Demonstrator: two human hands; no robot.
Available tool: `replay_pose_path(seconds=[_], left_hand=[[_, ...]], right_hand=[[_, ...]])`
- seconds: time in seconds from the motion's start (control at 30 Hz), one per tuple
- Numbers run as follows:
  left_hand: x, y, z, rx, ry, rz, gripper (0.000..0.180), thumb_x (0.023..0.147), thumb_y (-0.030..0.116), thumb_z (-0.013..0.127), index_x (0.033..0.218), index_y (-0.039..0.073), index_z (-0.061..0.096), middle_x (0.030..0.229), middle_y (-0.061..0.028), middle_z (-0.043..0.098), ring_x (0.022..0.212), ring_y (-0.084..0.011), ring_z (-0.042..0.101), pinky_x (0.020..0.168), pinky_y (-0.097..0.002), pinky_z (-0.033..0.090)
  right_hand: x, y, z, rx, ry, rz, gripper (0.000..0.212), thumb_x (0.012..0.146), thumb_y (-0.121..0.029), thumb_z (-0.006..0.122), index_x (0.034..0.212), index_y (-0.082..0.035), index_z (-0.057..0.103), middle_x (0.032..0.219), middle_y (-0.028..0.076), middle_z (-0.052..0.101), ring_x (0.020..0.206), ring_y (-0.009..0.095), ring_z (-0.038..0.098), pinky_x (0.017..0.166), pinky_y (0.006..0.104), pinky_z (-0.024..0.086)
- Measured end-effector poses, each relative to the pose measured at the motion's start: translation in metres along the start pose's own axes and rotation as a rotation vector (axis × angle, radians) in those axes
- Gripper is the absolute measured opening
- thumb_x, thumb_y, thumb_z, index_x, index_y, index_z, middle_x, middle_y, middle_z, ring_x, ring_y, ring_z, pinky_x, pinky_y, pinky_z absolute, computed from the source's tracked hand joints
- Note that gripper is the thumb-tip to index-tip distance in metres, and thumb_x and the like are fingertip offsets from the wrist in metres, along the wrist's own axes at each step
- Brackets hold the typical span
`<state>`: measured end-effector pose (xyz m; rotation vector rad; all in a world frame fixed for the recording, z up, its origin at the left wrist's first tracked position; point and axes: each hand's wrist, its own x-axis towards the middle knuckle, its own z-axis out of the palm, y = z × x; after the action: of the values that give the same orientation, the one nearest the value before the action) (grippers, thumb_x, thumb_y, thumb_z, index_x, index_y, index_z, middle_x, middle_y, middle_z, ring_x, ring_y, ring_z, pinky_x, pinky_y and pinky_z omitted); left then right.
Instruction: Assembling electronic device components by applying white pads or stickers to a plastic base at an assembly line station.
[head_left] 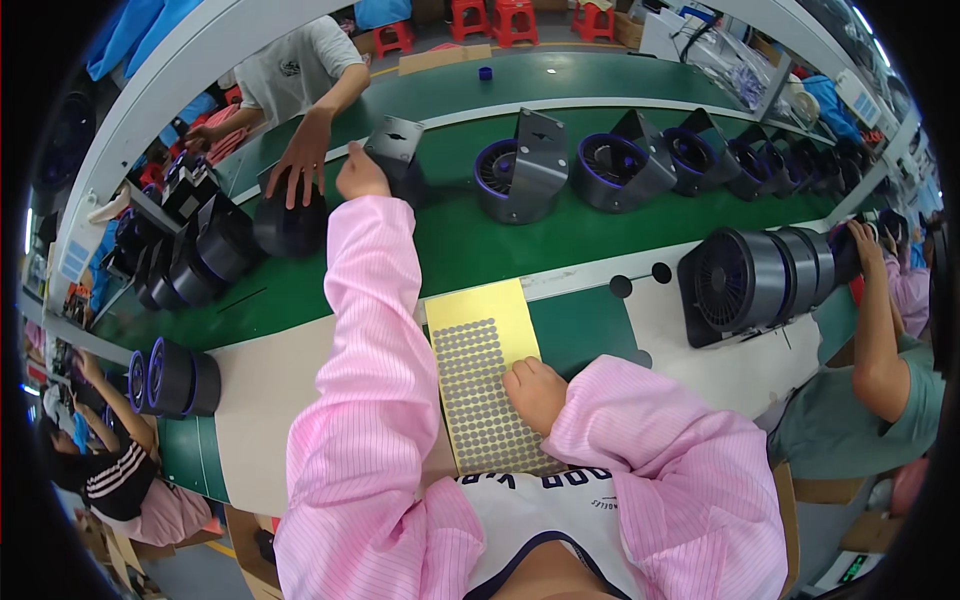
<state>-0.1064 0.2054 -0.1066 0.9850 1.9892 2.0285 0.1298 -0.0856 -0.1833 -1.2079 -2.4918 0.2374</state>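
My left hand (pixel 362 174) reaches far forward over the green belt, its fingers curled against a dark desk fan (pixel 404 178) with a grey metal bracket. Some of those fingertips are hidden at the fan's side. Close to me, my right hand (pixel 537 393) rests on a yellow backing sheet (pixel 482 302) with rows of round grey stickers (pixel 470 385). Its fingers are bent together at the edge of the rows; whether a sticker is pinched there cannot be made out. Left of my left hand, another person's hand (pixel 300 160) lies on a second dark fan (pixel 290 222).
More bracketed fans (pixel 520 170) stand along the belt (pixel 470 245) to the right, and several others (pixel 225 240) at left. Fans lie in a row (pixel 735 280) on the right of the bench, near a co-worker's arm (pixel 875 310). Two fans (pixel 175 378) sit at the left bench end.
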Motion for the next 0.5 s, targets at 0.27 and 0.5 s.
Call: replay_pose_path(seconds=[0.27, 0.5], left_hand=[[-0.089, 0.126, -0.075, -0.813, -0.167, 0.064, 0.037, 0.087, 0.017, 0.050, 0.055, 0.000, 0.049, 0.053, 0.0034, 0.046, 0.050, -0.0040, 0.035, 0.046, -0.0226, 0.028], [-0.128, 0.164, -0.111, -0.755, -0.207, 0.162, 0.045, 0.089, 0.018, 0.047, 0.048, 0.001, 0.041, 0.047, 0.0060, 0.039, 0.046, -0.0018, 0.027, 0.041, -0.0217, 0.020]], right_hand=[[0.061, -0.006, -0.105, 0.719, 0.440, -0.157, 0.043, 0.064, 0.015, 0.057, 0.101, -0.003, 0.043, 0.094, 0.010, 0.044, 0.080, 0.020, 0.046, 0.071, 0.0274, 0.040], [0.106, -0.033, -0.176, 1.232, 0.655, -0.122, 0.069, 0.062, 0.021, 0.059, 0.117, -0.008, 0.029, 0.109, 0.007, 0.035, 0.093, 0.018, 0.044, 0.070, 0.0277, 0.046]])
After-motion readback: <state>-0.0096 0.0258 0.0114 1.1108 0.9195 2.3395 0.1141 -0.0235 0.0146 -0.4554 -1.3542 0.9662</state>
